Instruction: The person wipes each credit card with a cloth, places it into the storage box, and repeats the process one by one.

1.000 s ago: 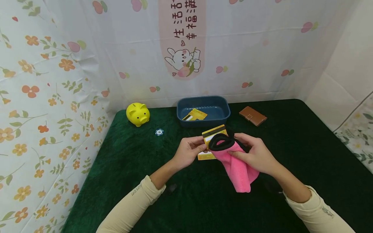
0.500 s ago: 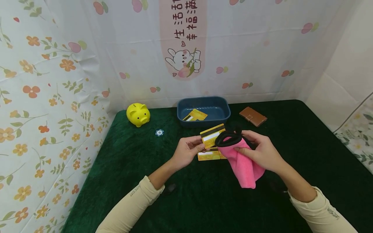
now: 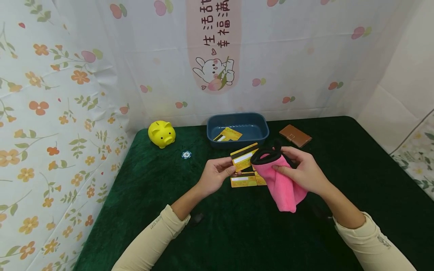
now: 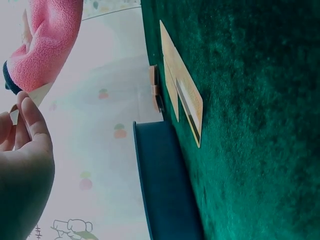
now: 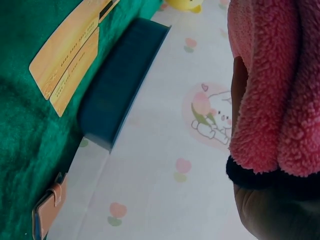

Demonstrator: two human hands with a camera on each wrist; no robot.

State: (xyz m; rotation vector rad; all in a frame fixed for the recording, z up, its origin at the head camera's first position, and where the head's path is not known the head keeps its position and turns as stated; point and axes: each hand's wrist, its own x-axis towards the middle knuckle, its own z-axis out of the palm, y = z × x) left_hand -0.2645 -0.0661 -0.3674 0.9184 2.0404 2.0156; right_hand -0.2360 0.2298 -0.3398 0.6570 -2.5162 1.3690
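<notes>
My left hand (image 3: 215, 176) pinches a yellow bank card (image 3: 241, 158), stripe side showing, between thumb and fingers. Its right end overlaps the black-rimmed mouth of a pink fleece pouch (image 3: 283, 186) in the head view. With thumb in front and fingers behind, my right hand (image 3: 306, 171) grips that pouch near its rim, and the body hangs down. In the right wrist view the pouch (image 5: 280, 85) covers most of the hand. Below the hands, several yellow cards (image 3: 243, 181) lie on the green cloth, partly hidden by the pouch.
Behind the hands stands a blue basin (image 3: 223, 145) with yellow cards (image 3: 232, 134) inside. A yellow piggy bank (image 3: 161, 134) and a poker chip (image 3: 186, 154) are at the left. To the basin's right lies a brown wallet (image 3: 295, 136). A printed curtain (image 3: 298, 56) hangs behind.
The pouch has shifted right and slightly up with my right hand. My left hand has drawn the card a little left, so more of it and of the cards below shows.
</notes>
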